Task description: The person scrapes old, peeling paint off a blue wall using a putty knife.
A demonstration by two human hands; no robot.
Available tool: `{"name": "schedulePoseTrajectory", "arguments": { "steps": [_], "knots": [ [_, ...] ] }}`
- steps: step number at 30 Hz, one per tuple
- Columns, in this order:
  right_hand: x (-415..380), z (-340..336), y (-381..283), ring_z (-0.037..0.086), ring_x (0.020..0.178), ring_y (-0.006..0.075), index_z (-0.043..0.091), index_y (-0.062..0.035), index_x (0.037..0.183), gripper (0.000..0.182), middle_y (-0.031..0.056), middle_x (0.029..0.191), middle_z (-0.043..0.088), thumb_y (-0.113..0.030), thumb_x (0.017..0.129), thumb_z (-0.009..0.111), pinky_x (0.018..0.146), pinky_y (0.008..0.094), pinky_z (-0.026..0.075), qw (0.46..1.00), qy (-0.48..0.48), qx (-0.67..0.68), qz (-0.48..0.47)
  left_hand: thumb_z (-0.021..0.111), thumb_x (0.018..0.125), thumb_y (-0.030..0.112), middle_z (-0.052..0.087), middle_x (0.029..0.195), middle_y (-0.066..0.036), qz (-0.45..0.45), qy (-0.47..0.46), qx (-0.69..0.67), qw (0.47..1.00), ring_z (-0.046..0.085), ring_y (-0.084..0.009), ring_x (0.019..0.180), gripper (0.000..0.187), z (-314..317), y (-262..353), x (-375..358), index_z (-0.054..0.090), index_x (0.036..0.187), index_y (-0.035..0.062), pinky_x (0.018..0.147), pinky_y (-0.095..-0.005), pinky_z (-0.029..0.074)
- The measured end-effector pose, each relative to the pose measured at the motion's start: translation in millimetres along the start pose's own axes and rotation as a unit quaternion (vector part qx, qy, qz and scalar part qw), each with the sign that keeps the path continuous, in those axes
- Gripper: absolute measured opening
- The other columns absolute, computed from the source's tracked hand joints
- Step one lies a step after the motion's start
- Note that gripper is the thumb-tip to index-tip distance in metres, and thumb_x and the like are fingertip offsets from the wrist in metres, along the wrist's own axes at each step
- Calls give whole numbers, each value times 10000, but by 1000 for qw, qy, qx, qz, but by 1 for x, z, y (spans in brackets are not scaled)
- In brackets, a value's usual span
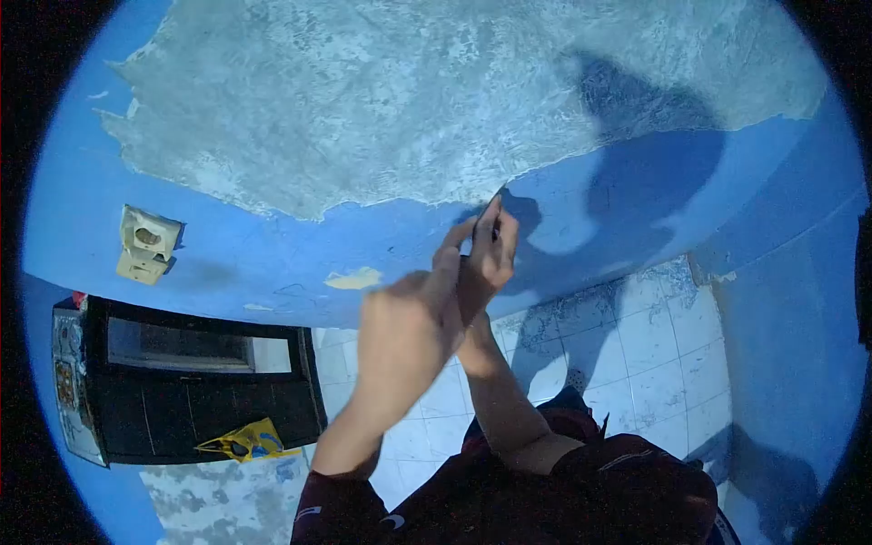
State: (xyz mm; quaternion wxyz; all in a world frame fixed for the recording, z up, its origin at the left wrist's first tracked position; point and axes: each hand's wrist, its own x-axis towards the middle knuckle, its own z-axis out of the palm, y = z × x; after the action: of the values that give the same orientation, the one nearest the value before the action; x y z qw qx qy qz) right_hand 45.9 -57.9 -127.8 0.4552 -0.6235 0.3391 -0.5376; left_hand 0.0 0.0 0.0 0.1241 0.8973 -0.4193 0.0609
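While I watched through the head camera, the blue wall (272, 263) filled most of the view, and a great patch of bare grey plaster (409, 100) spread across its upper part, ragged along the lower edge where paint met plaster. Below the wall lay a floor of pale, worn tiles (645, 345), reaching toward the right corner where a second blue wall turned in. A dark cabinet (182, 400) stood against the wall at the left, its near edge cut off by the rim of the lens, and a crumpled yellow wrapper (245, 442) lay at its lower right corner. Above the cabinet a cream wall socket (145, 243) hung on the paint, and a small flake of bare yellowish wall (356, 279) showed near the middle.

Both hands were raised to the wall just under the plaster's lower edge. The right hand (486, 263) was closed around a thin dark scraper (492, 213), whose tip touched the wall at the paint line. The left hand (409, 331) lay across the right, fingers extended and touching it; I could not tell whether it gripped anything. The tool's blade was mostly hidden by fingers and its own shadow. Dark sleeves (581, 490) were cut off at the bottom.
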Motion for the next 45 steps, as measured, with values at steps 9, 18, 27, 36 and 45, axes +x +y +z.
{"name": "schedulePoseTrajectory", "arguments": {
  "steps": [9,18,27,36,45],
  "knots": [
    [1,1,-9,573,898,352,469,154,1294,531,238,1092,527,14,795,585,748,403,500,999,-11,24,-29,633,774,-27,617,694,-198,-30,51,-26,998,589,-307,507,298,-8,4,1,692,1064,8,505,-348,449],
    [1,-4,22,576,887,353,481,136,1303,537,232,1078,548,26,791,604,766,418,499,990,7,5,-139,653,771,-22,642,726,-200,-19,114,-57,992,601,-275,511,306,36,0,-24,700,1071,9,520,-349,464],
    [5,-8,-1,549,903,360,426,117,1345,559,229,1055,524,6,823,592,796,435,471,998,-30,43,-26,644,792,3,631,736,-222,21,26,0,999,631,-279,539,280,-2,9,3,691,1068,1,537,-329,471],
    [8,-5,-1,608,791,291,541,102,1249,421,186,943,595,10,841,583,645,351,507,997,44,-4,-68,642,767,-19,634,726,-221,-4,43,-34,998,635,-308,552,253,1,3,5,698,1014,-9,537,-330,477],
    [-2,0,9,574,870,358,459,80,1328,528,210,1040,540,-36,832,597,768,424,482,999,14,16,-44,651,742,-8,615,691,-222,2,70,4,998,630,-359,574,282,20,0,-13,701,1019,9,567,-387,493]
  ]
}}
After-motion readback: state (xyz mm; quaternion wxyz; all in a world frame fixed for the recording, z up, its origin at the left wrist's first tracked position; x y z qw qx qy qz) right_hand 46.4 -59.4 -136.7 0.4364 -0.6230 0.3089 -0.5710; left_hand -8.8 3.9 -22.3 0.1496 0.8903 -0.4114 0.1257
